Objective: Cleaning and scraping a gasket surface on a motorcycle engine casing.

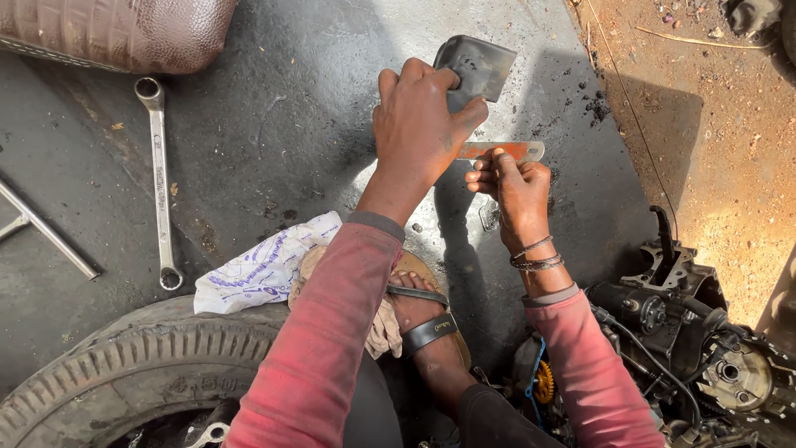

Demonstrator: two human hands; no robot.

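He's mid-cut: left hand (419, 124) grips the black rubber piece (477, 66), right hand (518, 187) pinches a hacksaw blade (502, 151) against it. Next calls for steady sawing strokes.

Your hands (419, 124) (516, 187) sit mid-mat; open dark mat (274, 133) to their left, bare up to spanner (162, 178). Beyond spanner, metal rod tool (41, 228) and brown seat (124, 33) block far-left corner. Near you, tyre (141, 365), printed bag (265, 270) and your sandalled foot (427, 319) crowd the pull-back path. Engine parts (680, 332) wall off lower right; upper-right dirt (713, 108) open
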